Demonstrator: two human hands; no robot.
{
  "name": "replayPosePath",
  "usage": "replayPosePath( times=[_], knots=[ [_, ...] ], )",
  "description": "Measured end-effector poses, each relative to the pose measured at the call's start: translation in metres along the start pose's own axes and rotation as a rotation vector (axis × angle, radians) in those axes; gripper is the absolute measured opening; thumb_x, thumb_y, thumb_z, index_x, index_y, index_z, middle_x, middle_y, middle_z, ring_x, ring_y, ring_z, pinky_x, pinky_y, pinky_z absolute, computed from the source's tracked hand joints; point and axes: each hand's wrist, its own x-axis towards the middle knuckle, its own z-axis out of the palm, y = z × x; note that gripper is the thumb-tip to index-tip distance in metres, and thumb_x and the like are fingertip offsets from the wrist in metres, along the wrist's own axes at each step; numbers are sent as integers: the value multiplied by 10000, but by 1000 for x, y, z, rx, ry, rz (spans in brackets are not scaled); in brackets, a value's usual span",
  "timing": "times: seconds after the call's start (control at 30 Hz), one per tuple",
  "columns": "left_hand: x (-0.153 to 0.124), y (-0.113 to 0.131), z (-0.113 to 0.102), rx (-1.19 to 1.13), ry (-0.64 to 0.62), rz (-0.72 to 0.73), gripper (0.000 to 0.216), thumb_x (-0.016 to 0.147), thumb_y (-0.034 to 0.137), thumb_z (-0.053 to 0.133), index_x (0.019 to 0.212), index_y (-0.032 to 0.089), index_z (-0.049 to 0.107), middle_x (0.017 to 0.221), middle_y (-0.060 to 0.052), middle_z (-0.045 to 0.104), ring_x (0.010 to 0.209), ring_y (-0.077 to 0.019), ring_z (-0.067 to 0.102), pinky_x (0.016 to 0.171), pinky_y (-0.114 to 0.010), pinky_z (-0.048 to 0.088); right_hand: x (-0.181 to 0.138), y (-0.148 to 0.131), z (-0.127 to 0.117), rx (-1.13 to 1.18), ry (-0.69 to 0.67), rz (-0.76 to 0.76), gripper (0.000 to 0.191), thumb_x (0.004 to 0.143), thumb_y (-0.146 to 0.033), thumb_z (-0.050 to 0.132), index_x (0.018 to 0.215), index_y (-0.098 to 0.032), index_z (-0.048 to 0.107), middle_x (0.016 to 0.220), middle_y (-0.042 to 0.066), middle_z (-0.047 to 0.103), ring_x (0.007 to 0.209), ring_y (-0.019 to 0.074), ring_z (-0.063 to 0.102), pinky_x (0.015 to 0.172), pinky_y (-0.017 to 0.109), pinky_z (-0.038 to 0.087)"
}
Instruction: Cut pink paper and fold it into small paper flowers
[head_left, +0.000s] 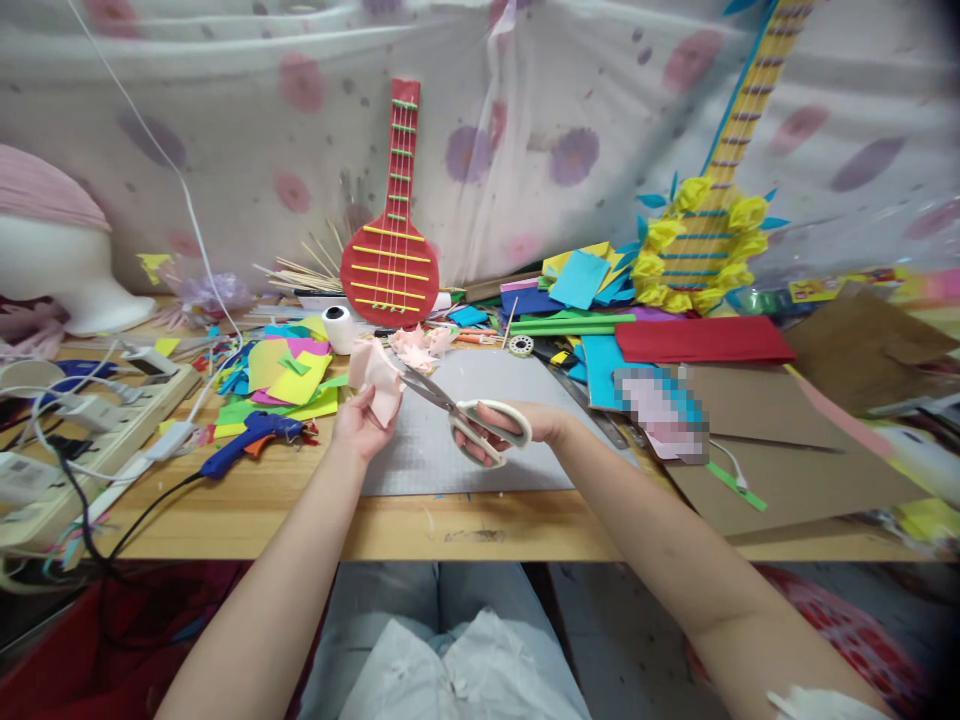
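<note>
My left hand [361, 424] pinches a piece of pale pink paper [377, 378] above the left edge of a grey mat [480, 445]. In my right hand [491, 428] is a pair of scissors [442, 402] with white handles, my fingers through the loops. The blades point left, and their tips reach the paper's right edge; whether they are cutting into it I cannot tell. Just behind, a small heap of crumpled pink paper pieces [420, 345] lies at the mat's far edge, beside a white spool [339, 328].
A red paper lute [390, 268] stands at the back, a yellow flowered one [694, 245] to its right. On the left are a blue glue gun [251, 440], coloured paper scraps [289, 375] and a power strip [112, 450] with cables. Brown cardboard [780, 470] lies right.
</note>
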Motion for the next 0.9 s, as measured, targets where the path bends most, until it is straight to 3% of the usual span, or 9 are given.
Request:
replayPosePath(
  times=[0.27, 0.63, 0.9],
  knots=[
    [1, -2, -1, -39, 3, 14, 270, 854, 141, 411, 1075, 129, 566, 753, -68, 701, 718, -173, 672, 680, -304, 556, -1, -6, 3, 13, 15, 29, 680, 776, -716, 278, 930, -91, 496, 662, 28, 519, 527, 86, 487, 402, 177, 244],
    [1, -4, -4, -94, -127, 122, 299, 841, 131, 420, 1105, 111, 560, 933, -109, 692, 944, -218, 630, 902, -425, 462, -2, -3, 3, 53, 37, 26, 698, 727, -747, 332, 919, -98, 501, 668, 23, 528, 521, 85, 500, 398, 171, 249],
    [-1, -8, 0, -128, -63, 87, 340, 859, 122, 387, 1171, 122, 521, 819, -82, 709, 793, -180, 669, 826, -343, 506, -5, -2, 3, 45, 45, 50, 702, 714, -754, 346, 931, -103, 494, 674, 20, 526, 542, 89, 503, 415, 176, 286]
  ],
)
